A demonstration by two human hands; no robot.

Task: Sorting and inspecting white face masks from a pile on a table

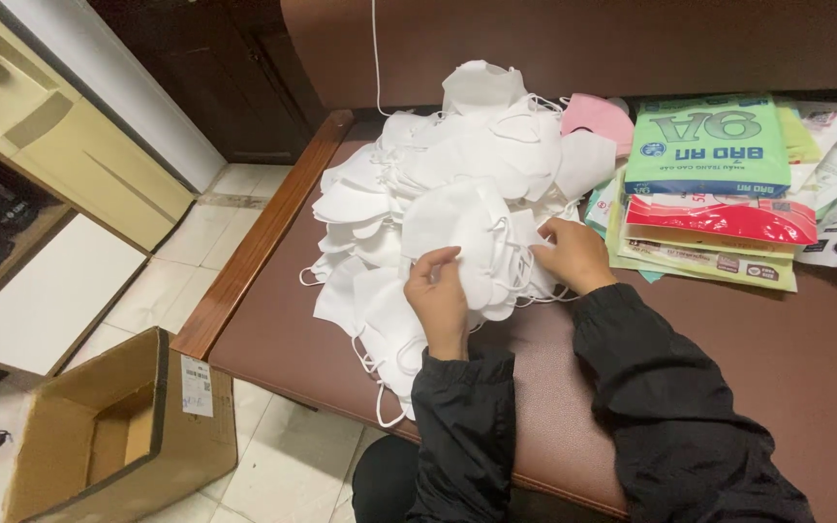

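An open cardboard box (118, 436) sits on the tiled floor at far left. On the brown desk (787, 358) lies a heap of white masks (438, 165). The left hand (441, 298) pinches a white mask (457, 232) with a closed grip; the right hand (573, 254) grips its other edge. The mask's long axis runs roughly left to right, slightly tilted. Flat coloured packets (709, 184) lie stacked beyond.

We see white masks (457, 184) heaped on the brown counter (787, 358), one pink mask (598, 118) at one o'clock, green (709, 145) and red packets (724, 220) at two o'clock, and our black sleeves (651, 387).
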